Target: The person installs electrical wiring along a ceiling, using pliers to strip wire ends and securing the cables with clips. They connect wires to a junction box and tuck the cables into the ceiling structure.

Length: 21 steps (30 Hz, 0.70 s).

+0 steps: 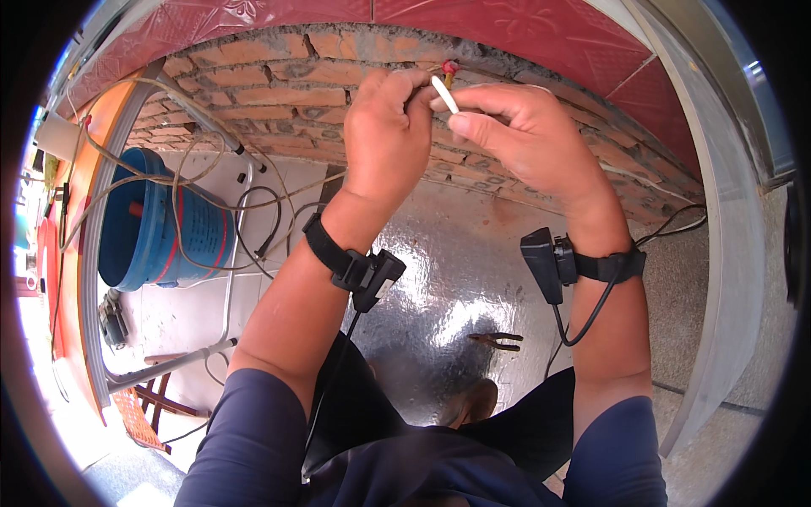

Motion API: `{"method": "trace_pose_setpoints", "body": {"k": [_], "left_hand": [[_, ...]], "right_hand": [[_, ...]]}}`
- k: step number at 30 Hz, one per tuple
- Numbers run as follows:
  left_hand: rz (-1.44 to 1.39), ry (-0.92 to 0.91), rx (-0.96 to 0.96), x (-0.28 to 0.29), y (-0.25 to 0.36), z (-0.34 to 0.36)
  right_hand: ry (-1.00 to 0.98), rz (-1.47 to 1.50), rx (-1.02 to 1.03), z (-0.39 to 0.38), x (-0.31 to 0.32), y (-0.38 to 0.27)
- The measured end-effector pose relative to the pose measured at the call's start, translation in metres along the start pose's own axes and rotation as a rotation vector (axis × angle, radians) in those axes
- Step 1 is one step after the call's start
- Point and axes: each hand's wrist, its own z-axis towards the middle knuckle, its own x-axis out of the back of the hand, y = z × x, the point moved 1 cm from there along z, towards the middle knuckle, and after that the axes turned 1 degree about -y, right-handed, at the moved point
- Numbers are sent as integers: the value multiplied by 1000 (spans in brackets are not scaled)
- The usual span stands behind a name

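A thin white piece [443,94], shaped like a short bar or a flat disc seen edge-on, slants between my hands. My right hand [515,118] pinches it between thumb and fingers. Close beside it, my left hand [384,127] has its fingers curled and pressed together; what they hold, if anything, is hidden. Just behind the fingertips, a red-topped brass fitting [449,68] shows in front of the brick wall [308,74]. I cannot tell whether either hand touches it.
Pliers [497,340] lie on the shiny silver sheet [405,313] below my hands. To the left are a blue bucket [160,224] on its side, looped hose [173,173], a metal-legged frame [173,365] and an orange-edged board [84,253]. Red tiles [507,38] top the wall.
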Motion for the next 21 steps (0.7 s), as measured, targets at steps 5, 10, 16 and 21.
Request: {"method": "trace_pose_setpoints", "body": {"k": [5,10,16,21], "left_hand": [[-99,-44,-62,1,10,-2],[-98,-179,55,5,10,-5],[-228,-336,114,4,21,-18],[-258,-412,74,10,27,-17]], "right_hand": [[-28,27,-18,-1,-2,-1],[64,330,-107,-21,6,-5],[169,349,-29,-18,5,9],[156,510,-32,-12,5,14]]}}
